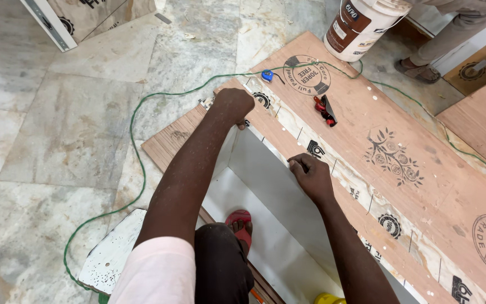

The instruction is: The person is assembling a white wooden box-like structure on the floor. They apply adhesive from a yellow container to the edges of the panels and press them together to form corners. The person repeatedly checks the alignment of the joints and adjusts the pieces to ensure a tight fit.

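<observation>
A long narrow plywood strip [288,135] with pencil tick marks lies along the near edge of a big plywood sheet [423,135], over the wall of a white laminate box [265,186]. My left hand [233,105] is closed over the strip's far end. My right hand [310,175] sits further along, fingers curled and pinching the strip's near edge. Whether it also holds something small is hidden. My foot in a red sandal [240,222] stands inside the box.
A blue tape measure [267,75] and a red and black hand tool [325,109] lie on the sheet. A green cable [133,141] loops over the marble floor. A white bucket [361,22] and another person's sandalled foot [414,70] are at the back right.
</observation>
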